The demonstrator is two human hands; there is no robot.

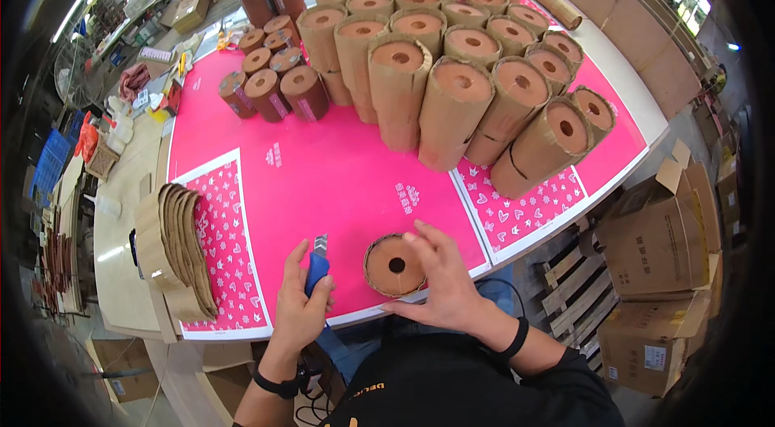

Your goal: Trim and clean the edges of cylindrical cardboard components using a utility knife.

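Observation:
A kraft-wrapped roll [381, 270] with a dark centre hole stands on the pink sheet near the front edge of the table, its round top facing me. My right hand [444, 278] is at its right side, thumb and fingers spread apart around that edge; whether the fingertips touch it I cannot tell. To the left of the roll, my left hand [300, 302] is closed around a blue-handled utility knife [317, 270], its silver blade pointing away from me.
Many tall kraft-wrapped rolls [456, 112] stand across the back right. Shorter brown rolls [305, 92] are grouped to their left. Curved kraft sheets [179, 253] lie stacked at the left table edge. Cardboard boxes [658, 233] and a wooden pallet [569, 290] are right of the table.

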